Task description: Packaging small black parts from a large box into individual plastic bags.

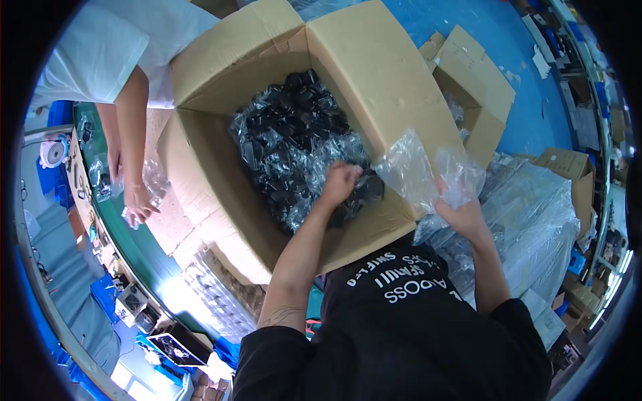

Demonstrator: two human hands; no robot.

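Observation:
A large open cardboard box (pixel 221 160) stands in front of me, partly filled with black plastic parts (pixel 294 110), many wrapped in clear plastic. Inside it, over the near right part of the pile, my left hand (pixel 340 183) has its fingers closed; what they pinch is too small to make out. Just outside the box's right side, my right hand (pixel 463 215) grips a crumpled clear plastic bag (pixel 459 179). Beside that bag, more clear plastic film (pixel 408 168) hangs over the box's right flap (pixel 378 63).
At the left a co-worker's hands (pixel 139 200) handle clear plastic bags over a green bench (pixel 117 147). A smaller open carton (pixel 485 87) lies at the far right. Plastic-wrapped goods (pixel 535 214) are stacked to my right, and a wrapped stack (pixel 217 294) sits near left.

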